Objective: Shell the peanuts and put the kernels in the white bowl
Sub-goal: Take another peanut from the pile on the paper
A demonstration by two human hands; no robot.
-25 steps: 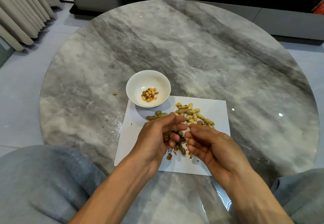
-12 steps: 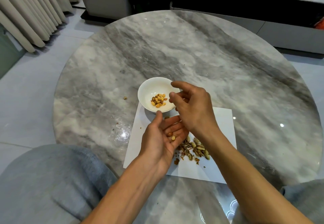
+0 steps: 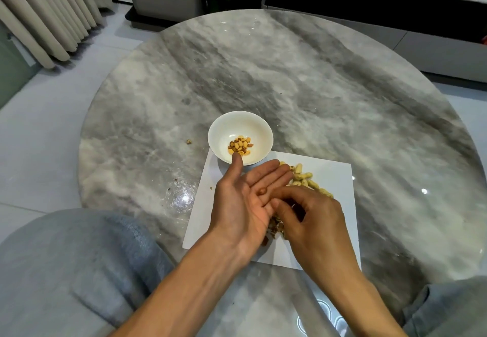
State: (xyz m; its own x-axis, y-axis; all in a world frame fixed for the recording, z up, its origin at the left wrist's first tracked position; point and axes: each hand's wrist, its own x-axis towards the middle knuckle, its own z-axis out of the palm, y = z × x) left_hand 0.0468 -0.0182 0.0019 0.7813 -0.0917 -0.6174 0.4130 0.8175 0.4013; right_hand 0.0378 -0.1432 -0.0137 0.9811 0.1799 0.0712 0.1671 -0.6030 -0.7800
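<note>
The left hand [image 3: 242,199] lies palm up with fingers straight, one kernel [image 3: 262,191] resting on them. The right hand [image 3: 313,218] curls beside it, fingertips near that kernel; whether it pinches anything I cannot tell. The white bowl [image 3: 240,136] holds kernels on the worktop [image 3: 316,86], above the unshelled peanuts [image 3: 305,178] on white paper [image 3: 340,178].

A kernel [image 3: 262,191] is cradled on the flat left hand [image 3: 245,199] just below the white bowl [image 3: 224,131]; it is approached by the curled right hand [image 3: 313,218].

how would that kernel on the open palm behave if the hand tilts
The kernel looks small, smooth and rounded, so it would probably roll off the flat left hand. Likely very light, it may bounce past the white bowl.
</note>
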